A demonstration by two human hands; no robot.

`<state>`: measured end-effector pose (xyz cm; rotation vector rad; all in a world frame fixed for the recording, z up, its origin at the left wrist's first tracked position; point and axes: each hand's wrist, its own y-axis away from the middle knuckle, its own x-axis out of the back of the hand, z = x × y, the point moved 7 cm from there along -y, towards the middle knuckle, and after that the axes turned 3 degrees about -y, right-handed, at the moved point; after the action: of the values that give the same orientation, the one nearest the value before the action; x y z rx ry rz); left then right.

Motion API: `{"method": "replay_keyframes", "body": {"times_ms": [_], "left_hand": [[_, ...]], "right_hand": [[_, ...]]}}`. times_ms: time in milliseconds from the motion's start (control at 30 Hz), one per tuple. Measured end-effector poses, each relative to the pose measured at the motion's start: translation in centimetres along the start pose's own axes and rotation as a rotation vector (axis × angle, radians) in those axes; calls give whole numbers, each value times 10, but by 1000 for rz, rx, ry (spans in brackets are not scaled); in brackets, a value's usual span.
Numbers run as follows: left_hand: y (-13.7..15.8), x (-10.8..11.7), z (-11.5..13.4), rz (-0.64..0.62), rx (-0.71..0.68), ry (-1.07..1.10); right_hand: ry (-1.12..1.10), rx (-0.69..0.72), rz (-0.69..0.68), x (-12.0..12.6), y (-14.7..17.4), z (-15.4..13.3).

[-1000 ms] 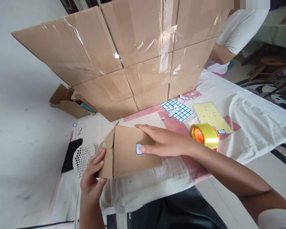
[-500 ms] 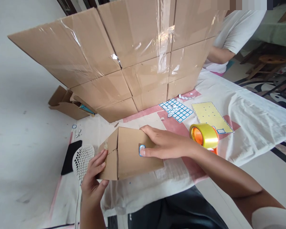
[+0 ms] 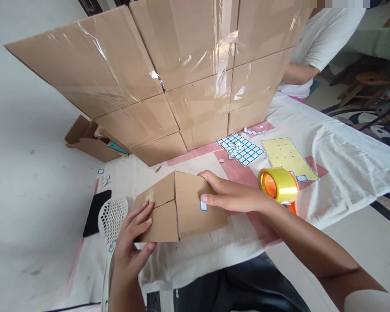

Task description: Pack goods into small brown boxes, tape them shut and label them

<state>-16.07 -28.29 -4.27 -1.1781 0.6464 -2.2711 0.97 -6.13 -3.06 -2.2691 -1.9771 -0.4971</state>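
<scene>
A small brown cardboard box (image 3: pixel 195 221) is tilted between my two hands above the cloth-covered table. My left hand (image 3: pixel 136 236) grips its left end, fingers on the flap side and thumb at the lower edge. Over the far right edge lies my right hand (image 3: pixel 224 193), its thumb beside a white label with a blue border (image 3: pixel 203 205) on the box's face. The fingers behind the box are hidden. A tape dispenser with yellow tape (image 3: pixel 281 184) stands by my right forearm.
Large taped cardboard boxes (image 3: pixel 201 95) form a wall across the table. Near them lie a label sheet (image 3: pixel 242 149) and a yellow backing sheet (image 3: pixel 289 158). A white perforated racket-shaped thing (image 3: pixel 113 216) and an opened carton (image 3: pixel 94 141) are left. Another person's arm (image 3: pixel 300 73) shows behind.
The box has turned, showing more of its flap end, and shifted slightly right with both hands. My right thumb has moved off most of the label, now at its upper edge.
</scene>
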Motion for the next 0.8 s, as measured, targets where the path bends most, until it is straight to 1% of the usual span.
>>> {"method": "replay_keyframes", "body": {"times_ms": [300, 433, 633, 800], "left_hand": [[-1, -2, 1, -15, 13, -5], [-2, -2, 4, 6, -12, -3], [-1, -1, 1, 32, 31, -10], [0, 0, 1, 35, 0, 12]], "right_hand": [[-103, 23, 5, 0, 0, 9], [-138, 23, 3, -1, 0, 10], [-121, 1, 42, -2, 0, 10], [-99, 23, 62, -4, -1, 11]]}}
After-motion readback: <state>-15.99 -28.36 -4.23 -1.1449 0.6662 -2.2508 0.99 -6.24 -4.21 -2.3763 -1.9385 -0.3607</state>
